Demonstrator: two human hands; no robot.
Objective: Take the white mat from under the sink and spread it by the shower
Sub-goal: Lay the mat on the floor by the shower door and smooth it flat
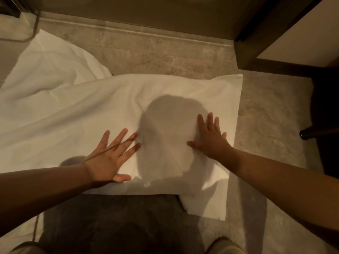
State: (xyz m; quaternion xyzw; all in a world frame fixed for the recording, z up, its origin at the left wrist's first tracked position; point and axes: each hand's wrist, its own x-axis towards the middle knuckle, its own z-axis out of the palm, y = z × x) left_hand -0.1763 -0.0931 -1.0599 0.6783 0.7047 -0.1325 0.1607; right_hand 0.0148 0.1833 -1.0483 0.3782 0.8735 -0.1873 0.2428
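The white mat [77, 114] lies spread on the stone-tiled floor, wrinkled toward the far left and flatter at the right. My left hand [111, 154] rests palm down on its near middle, fingers splayed. My right hand [211, 138] presses flat on the mat near its right edge, fingers apart. Neither hand grips the cloth. A head shadow falls on the mat between the hands.
A raised stone step [146, 41] runs across the far side. Dark wooden furniture [256, 57] with a leg foot [304, 134] stands at the right. A dark rug [113, 222] lies under the mat's near edge. My feet [222, 246] show at the bottom.
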